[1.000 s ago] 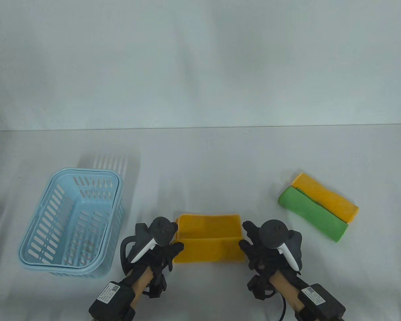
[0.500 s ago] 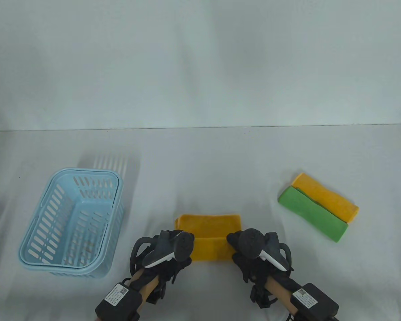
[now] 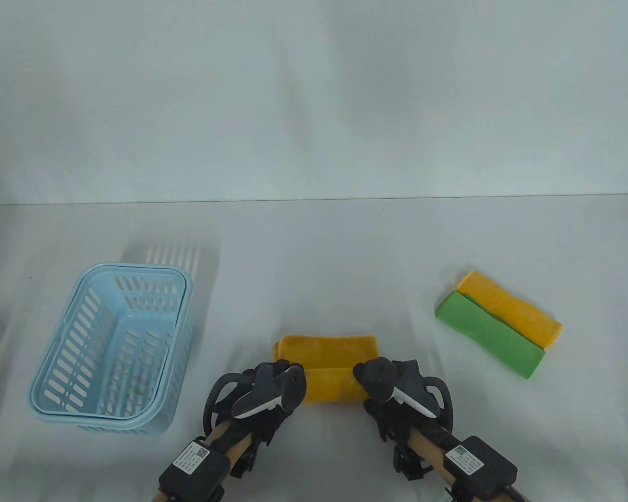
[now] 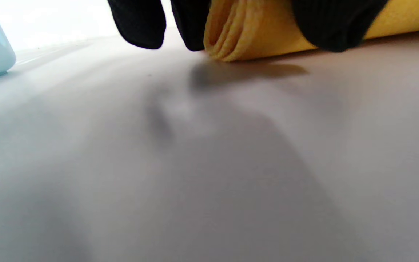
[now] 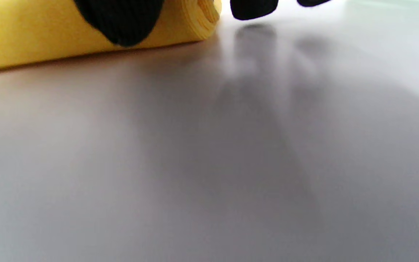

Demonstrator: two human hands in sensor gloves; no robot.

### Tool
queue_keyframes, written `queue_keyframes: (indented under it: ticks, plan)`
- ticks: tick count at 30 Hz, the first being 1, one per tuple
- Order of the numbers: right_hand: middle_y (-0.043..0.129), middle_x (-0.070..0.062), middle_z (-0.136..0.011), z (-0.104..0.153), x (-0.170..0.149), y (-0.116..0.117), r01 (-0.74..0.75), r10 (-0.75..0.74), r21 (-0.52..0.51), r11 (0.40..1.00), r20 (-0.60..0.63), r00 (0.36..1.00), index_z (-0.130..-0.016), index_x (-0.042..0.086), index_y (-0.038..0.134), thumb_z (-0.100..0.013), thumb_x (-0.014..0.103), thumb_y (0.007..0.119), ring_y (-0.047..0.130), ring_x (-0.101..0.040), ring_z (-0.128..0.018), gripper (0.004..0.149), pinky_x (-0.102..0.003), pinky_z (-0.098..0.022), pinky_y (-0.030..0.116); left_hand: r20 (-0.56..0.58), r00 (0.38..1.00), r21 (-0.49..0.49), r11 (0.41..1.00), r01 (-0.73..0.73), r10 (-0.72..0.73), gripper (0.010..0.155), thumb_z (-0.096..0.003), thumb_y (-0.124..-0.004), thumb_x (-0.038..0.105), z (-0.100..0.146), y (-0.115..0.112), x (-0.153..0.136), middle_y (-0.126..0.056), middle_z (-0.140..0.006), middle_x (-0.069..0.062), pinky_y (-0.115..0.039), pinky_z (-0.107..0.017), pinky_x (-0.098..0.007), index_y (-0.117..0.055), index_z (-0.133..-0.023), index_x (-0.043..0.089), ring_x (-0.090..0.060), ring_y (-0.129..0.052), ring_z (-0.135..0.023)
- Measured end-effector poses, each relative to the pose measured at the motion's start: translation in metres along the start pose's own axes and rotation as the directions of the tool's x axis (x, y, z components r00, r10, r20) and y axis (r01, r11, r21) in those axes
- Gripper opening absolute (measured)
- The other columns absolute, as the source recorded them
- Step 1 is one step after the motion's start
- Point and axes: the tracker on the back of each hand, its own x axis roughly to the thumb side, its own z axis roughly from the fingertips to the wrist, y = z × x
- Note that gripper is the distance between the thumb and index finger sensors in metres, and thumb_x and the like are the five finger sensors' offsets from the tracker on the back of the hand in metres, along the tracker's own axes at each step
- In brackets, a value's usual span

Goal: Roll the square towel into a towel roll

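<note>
A yellow towel (image 3: 327, 366), partly rolled with layered ends, lies at the table's (image 3: 314, 240) near edge. The left hand (image 3: 272, 389) and right hand (image 3: 384, 381) each grip one end.

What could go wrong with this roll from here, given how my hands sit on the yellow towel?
1. The left hand and right hand grip only the ends of the yellow towel, so the unsupported middle may lag and the roll could turn out loose or uneven.
2. The layers at the roll's end already fan apart in the left wrist view; they might telescope outward.
3. The flat part beyond the roll could slide on the smooth table instead of winding in.
</note>
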Motion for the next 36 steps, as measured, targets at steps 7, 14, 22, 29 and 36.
queue_keyframes:
  ticks: [7, 14, 22, 29, 36]
  plan:
    - [0.064, 0.011, -0.103, -0.002, -0.021, -0.013, 0.289, -0.288, 0.009, 0.957, -0.049, 0.956, -0.095, 0.041, 0.05, -0.036, 0.044, 0.076, 0.056, -0.028, -0.101, 0.064, -0.056, -0.071, 0.053, 0.015, 0.955, -0.041, 0.954, -0.297, 0.297, 0.072, -0.0379, -0.074, 0.05, 0.001, 0.011, -0.02, -0.064, -0.109, 0.008, -0.063, -0.077, -0.049, -0.051, -0.105, 0.037, -0.02, -0.074, -0.1]
    - [0.085, 0.005, -0.087, -0.003, -0.028, -0.018, 0.382, -0.385, -0.044, 0.923, -0.086, 0.919, -0.094, 0.035, 0.056, -0.034, 0.047, 0.077, 0.075, -0.024, -0.087, 0.066, -0.053, -0.066, 0.062, -0.045, 0.887, -0.018, 0.887, -0.461, 0.46, 0.07, -0.0363, -0.075, 0.054, 0.001, 0.014, -0.035, -0.087, -0.095, 0.007, -0.074, -0.068, -0.048, -0.064, -0.101, 0.031, -0.021, -0.093, -0.083]
    - [0.096, 0.003, -0.067, -0.003, -0.028, -0.017, 0.388, -0.384, 0.002, 0.922, -0.129, 0.914, -0.093, 0.029, 0.063, -0.032, 0.049, 0.078, 0.087, -0.025, -0.068, 0.065, -0.052, -0.061, 0.067, -0.1, 0.84, -0.099, 0.834, -0.542, 0.534, 0.068, -0.0354, -0.077, 0.054, 0.0, 0.01, -0.044, -0.099, -0.078, 0.005, -0.079, -0.061, -0.048, -0.073, -0.097, 0.025, -0.021, -0.102, -0.064]
    - [0.095, 0.003, -0.061, -0.002, -0.027, -0.013, 0.299, -0.307, -0.068, 0.952, -0.205, 0.93, -0.091, 0.031, 0.066, -0.032, 0.053, 0.076, 0.086, -0.025, -0.064, 0.064, -0.052, -0.06, 0.067, -0.178, 0.875, -0.023, 0.887, -0.461, 0.45, 0.067, -0.0354, -0.074, 0.057, -0.001, 0.008, -0.046, -0.098, -0.072, 0.006, -0.078, -0.06, -0.048, -0.074, -0.095, 0.026, -0.021, -0.101, -0.059]
    - [0.081, 0.002, -0.085, -0.004, -0.036, -0.017, 0.327, -0.342, -0.103, 0.939, -0.203, 0.918, -0.094, 0.035, 0.061, -0.032, 0.054, 0.075, 0.073, -0.029, -0.081, 0.066, -0.055, -0.066, 0.059, -0.236, 0.867, 0.069, 0.897, -0.436, 0.44, 0.068, -0.0371, -0.071, 0.057, 0.002, 0.011, -0.055, -0.093, -0.082, 0.006, -0.076, -0.063, -0.049, -0.07, -0.099, 0.028, -0.022, -0.098, -0.067]
